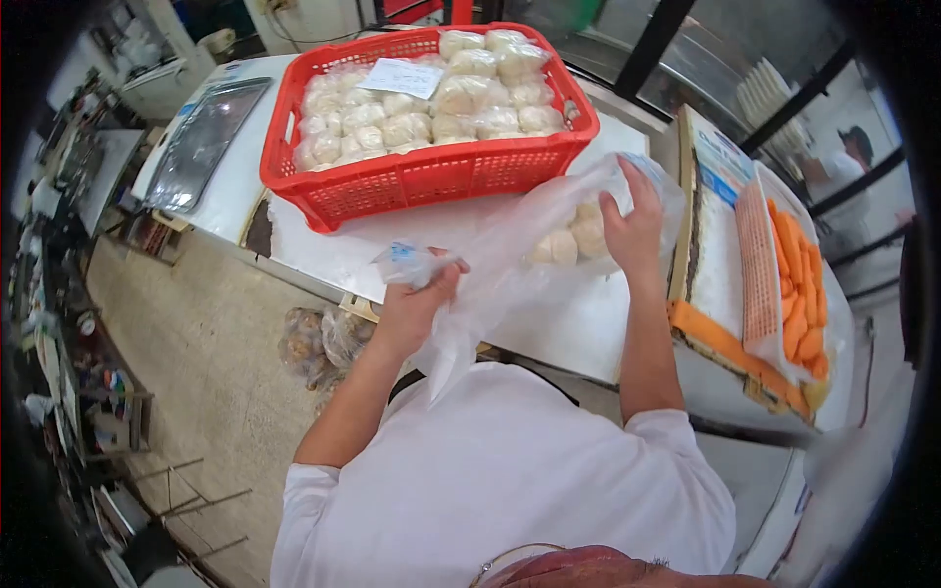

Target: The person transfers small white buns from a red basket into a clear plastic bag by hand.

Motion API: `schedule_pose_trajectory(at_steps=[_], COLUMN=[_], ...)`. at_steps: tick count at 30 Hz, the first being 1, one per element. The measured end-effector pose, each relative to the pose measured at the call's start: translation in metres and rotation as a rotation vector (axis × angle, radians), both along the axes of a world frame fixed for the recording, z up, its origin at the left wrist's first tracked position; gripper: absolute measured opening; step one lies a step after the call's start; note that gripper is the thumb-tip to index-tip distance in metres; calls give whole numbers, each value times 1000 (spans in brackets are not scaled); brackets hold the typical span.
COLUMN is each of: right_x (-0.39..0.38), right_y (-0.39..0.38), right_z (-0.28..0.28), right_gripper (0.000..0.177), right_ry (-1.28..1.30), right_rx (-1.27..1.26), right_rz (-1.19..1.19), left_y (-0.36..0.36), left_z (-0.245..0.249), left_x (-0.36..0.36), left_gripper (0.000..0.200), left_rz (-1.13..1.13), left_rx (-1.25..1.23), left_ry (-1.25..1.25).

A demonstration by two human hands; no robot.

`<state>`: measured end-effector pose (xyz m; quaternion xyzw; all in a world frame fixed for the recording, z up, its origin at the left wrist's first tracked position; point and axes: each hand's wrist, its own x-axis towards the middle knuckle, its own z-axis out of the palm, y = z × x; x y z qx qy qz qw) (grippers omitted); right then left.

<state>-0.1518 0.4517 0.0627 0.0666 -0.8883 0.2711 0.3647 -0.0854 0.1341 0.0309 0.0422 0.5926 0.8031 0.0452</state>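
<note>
Between my two hands stretches a clear plastic bag (pixel 505 250) with several pale round pieces (pixel 573 237) showing through it, low over the white worktop. My left hand (pixel 423 299) is closed around the bag's gathered, loose end, and a crumpled tip with blue print sticks out past the fingers. At the bag's right side, my right hand (pixel 637 218) curls its fingers over the plastic, thumb beside the pieces. Just beyond stands a red basket (pixel 431 181) filled with bagged pale round pieces (pixel 402 127) and a handwritten paper slip (pixel 402 77).
On the right, a pink-and-white basket of carrots (pixel 799 284) rests on another surface with an orange edge (pixel 720 338). A dark glass panel (pixel 208 142) lies at the left. Filled bags (pixel 319 343) sit on the floor below. Another person (pixel 843 167) is visible behind glass.
</note>
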Motion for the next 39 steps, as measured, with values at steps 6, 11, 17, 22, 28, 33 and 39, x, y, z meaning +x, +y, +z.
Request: schedule_pose_trajectory(at_steps=[6,11,17,22,28,33,39], right_x=[22,25,-97,-212,-298,-271,-219], right_y=[36,3,-88,-165,-163,-168,-148], right_z=[6,86,103,55,46,35,23], right_gripper=[40,26,39,106,114,88,68], right_ry=[-193,-360,-295,-429,-841,-712,-523], right_rx=[-61,-323,34,598,522,610,531], right_rz=[-98,82,424,-33,-43,-206,80], left_y=[26,16,5,-1,-20,-20,-11], left_z=[7,-19,-68,-100,-102,-109,-110], left_x=[-4,-31,-54,-46,-52,-52,-51], left_gripper=[23,18,26,20,18,14,18], left_rz=[-122,-35,-127,-232,-331,-315,-268], left_rx=[-603,-499,-570,-542,-361,-409,-372], left_ry=[2,-22,208,147,222,304,314])
